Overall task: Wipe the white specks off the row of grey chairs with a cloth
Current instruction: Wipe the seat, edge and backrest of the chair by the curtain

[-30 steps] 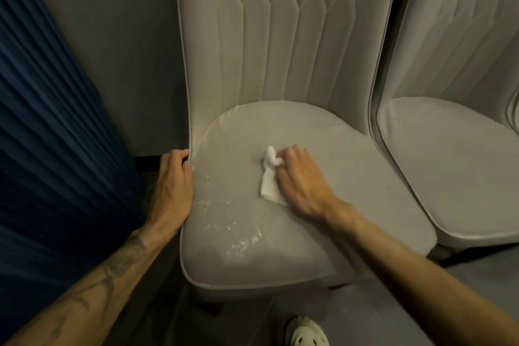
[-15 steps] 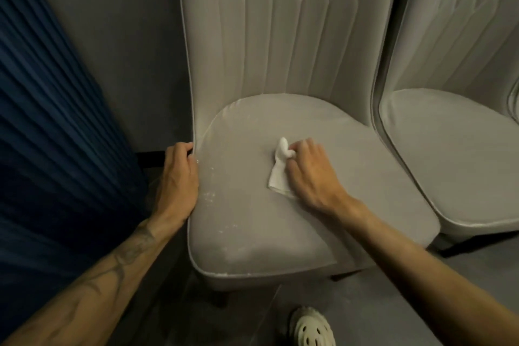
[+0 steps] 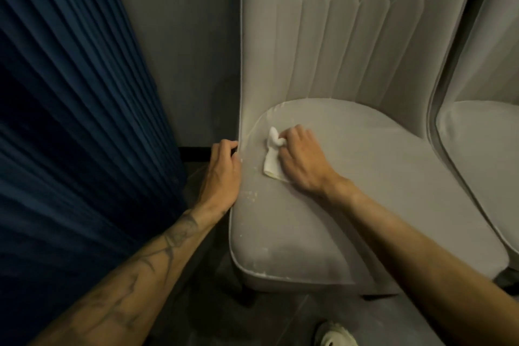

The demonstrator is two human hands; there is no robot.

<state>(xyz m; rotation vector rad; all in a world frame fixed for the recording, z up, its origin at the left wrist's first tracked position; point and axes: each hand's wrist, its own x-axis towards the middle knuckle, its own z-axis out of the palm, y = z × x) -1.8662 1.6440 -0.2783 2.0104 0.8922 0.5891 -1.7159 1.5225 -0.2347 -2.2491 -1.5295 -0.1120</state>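
A grey upholstered chair (image 3: 365,191) with a tall stitched back fills the middle of the view. My right hand (image 3: 303,161) presses a small white cloth (image 3: 271,160) flat on the rear left part of its seat. My left hand (image 3: 222,174) rests along the seat's left edge, fingers curled over the piping beside the backrest. White specks (image 3: 251,195) lie on the seat just right of my left hand, and more dot the front left corner (image 3: 258,261).
A second grey chair (image 3: 483,166) stands close on the right. A dark blue pleated curtain (image 3: 73,126) hangs on the left before a grey wall (image 3: 182,50). A light shoe (image 3: 335,336) shows on the dark floor below the seat.
My right hand has slid the cloth leftward and back across the seat toward the backrest corner. The camera has swung left. Fewer specks show in the seat's middle.
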